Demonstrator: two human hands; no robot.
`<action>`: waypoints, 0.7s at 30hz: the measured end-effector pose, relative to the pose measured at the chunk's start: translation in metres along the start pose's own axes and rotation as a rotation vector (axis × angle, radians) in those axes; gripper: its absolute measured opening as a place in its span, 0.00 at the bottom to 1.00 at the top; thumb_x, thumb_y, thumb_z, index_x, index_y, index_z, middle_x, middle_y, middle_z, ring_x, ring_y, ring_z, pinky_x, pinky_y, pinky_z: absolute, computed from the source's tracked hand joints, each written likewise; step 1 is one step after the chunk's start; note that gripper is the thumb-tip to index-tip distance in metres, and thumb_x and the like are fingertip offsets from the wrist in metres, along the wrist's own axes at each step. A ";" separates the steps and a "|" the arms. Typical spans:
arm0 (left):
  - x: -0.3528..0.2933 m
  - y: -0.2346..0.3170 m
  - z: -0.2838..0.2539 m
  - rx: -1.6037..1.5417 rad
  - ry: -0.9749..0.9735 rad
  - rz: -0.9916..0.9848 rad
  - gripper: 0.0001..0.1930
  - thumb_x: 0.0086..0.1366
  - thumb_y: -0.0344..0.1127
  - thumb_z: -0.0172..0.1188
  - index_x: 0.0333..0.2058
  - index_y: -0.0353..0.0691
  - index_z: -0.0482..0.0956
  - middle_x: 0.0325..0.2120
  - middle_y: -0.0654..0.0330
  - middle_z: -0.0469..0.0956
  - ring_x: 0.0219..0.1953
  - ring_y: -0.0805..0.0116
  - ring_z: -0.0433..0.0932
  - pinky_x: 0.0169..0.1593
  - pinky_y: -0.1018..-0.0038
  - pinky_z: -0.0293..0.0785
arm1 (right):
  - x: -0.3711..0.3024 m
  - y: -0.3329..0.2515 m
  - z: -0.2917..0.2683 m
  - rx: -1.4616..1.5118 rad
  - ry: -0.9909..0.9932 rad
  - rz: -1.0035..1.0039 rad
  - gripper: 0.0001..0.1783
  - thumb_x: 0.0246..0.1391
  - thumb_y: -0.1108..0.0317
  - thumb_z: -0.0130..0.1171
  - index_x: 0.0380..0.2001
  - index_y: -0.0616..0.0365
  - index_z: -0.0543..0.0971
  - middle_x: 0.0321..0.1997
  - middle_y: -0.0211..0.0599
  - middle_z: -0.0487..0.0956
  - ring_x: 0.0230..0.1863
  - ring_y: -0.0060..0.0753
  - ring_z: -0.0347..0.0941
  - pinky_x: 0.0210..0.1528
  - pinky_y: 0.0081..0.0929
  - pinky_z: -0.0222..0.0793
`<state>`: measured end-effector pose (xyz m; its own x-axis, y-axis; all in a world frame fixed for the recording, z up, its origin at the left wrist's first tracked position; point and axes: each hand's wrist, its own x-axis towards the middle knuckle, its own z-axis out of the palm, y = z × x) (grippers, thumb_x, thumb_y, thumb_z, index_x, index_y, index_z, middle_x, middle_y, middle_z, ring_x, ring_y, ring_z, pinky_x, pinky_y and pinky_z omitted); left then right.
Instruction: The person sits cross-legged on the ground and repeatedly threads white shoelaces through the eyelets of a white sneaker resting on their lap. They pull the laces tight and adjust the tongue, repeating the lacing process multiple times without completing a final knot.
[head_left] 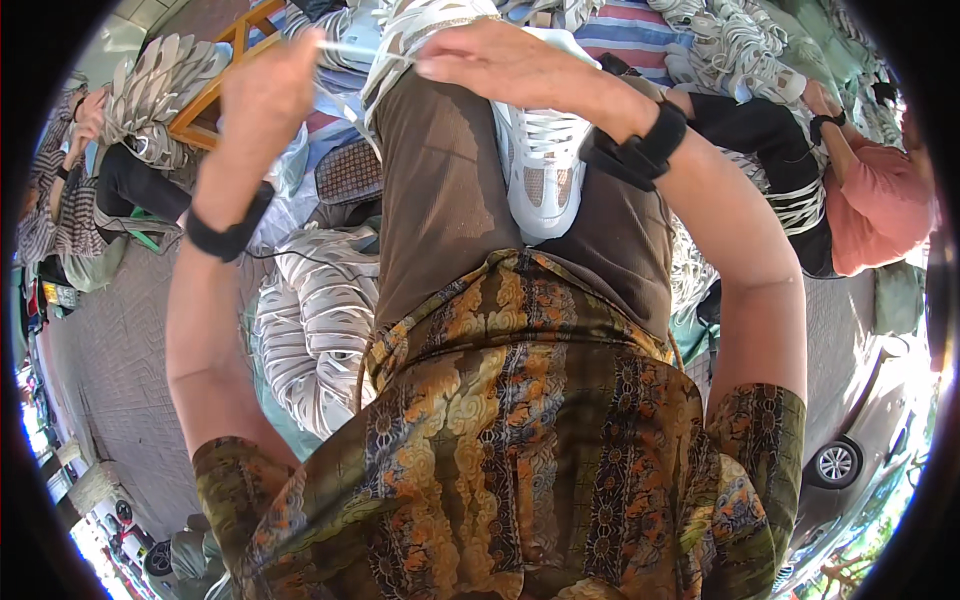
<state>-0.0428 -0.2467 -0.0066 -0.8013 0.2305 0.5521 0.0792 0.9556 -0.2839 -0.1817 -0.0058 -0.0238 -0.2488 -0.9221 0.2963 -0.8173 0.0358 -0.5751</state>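
Over my left knee lies a pale shoe upper [398,42] in white and beige. My right hand [500,66] is closed at its near side, with fingertips and thumb against it; its grip is partly hidden. My left hand [268,92], smeared by motion, is raised left of the upper with its fingers drawn together on a white shoelace [345,47]. The lace runs taut between the hand and the upper. A loose lace end hangs beside my knee. Between my thighs rests a laced white shoe [545,165] with beige mesh, toe toward me.
Bundles of stacked shoe uppers [315,320] lie by my left leg, with more at far left and far right. A wooden frame [215,85] stands at the far left beside a striped sheet [640,35]. Co-workers sit on both sides, one in a pink top [880,210].
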 end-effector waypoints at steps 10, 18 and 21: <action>0.000 -0.071 -0.133 0.321 0.070 -0.125 0.15 0.71 0.36 0.49 0.52 0.43 0.76 0.39 0.55 0.82 0.36 0.62 0.81 0.41 0.72 0.76 | 0.065 -0.137 -0.090 0.728 -0.106 -0.102 0.14 0.63 0.65 0.53 0.31 0.66 0.77 0.18 0.28 0.72 0.17 0.17 0.65 0.20 0.15 0.62; -0.011 -0.021 -0.088 -0.301 0.013 -0.181 0.14 0.66 0.28 0.50 0.49 0.39 0.77 0.37 0.55 0.82 0.29 0.64 0.81 0.35 0.71 0.77 | -0.056 -0.124 -0.169 0.634 0.035 0.139 0.10 0.62 0.67 0.55 0.35 0.66 0.76 0.18 0.25 0.70 0.18 0.14 0.62 0.18 0.14 0.55; 0.012 0.018 -0.077 -0.328 0.051 0.046 0.16 0.61 0.22 0.50 0.47 0.39 0.78 0.37 0.54 0.82 0.27 0.63 0.81 0.33 0.71 0.77 | -0.121 -0.101 -0.194 0.282 0.131 0.449 0.17 0.63 0.54 0.51 0.33 0.58 0.76 0.20 0.25 0.66 0.23 0.19 0.63 0.26 0.20 0.56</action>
<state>-0.0052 -0.2124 0.0548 -0.7621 0.2760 0.5857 0.3082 0.9502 -0.0468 -0.1701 0.1770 0.1460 -0.6186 -0.7836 0.0564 -0.4488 0.2935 -0.8441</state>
